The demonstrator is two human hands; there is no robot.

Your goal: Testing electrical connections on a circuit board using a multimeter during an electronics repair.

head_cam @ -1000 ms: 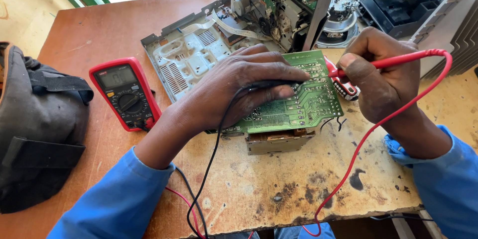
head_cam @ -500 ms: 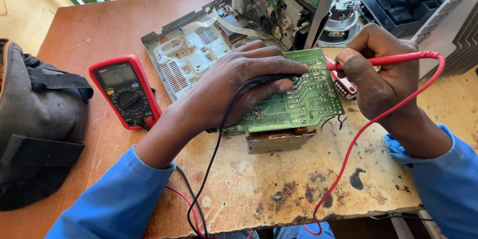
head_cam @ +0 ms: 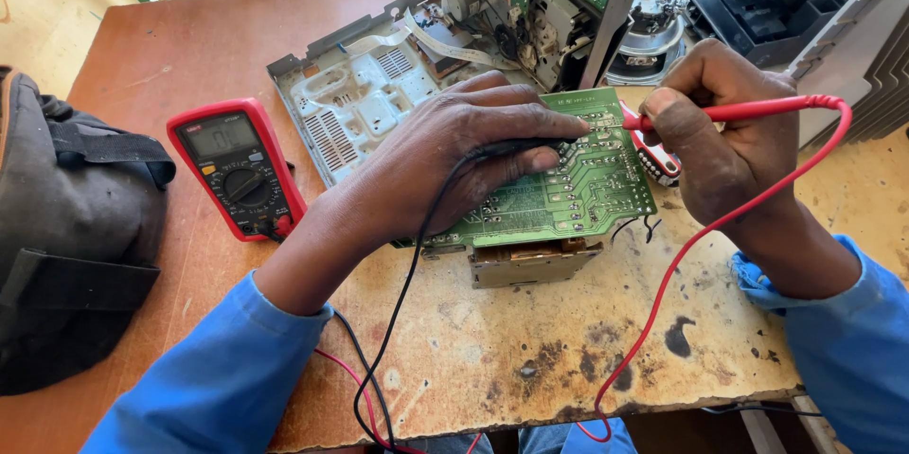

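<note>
My left hand [head_cam: 454, 165] lies flat over the green circuit board [head_cam: 568, 194], fingers closed around the black probe [head_cam: 525, 146] and pressing its tip onto the solder side. My right hand [head_cam: 724, 137] pinches the red probe [head_cam: 739, 113], tip touching the board's upper right edge. The board sits between my hands on a small brown block [head_cam: 525, 263] on the table [head_cam: 530, 350]. Left of my left hand lies the red multimeter [head_cam: 237, 168], and beyond it a dark bag [head_cam: 66, 227].
</note>
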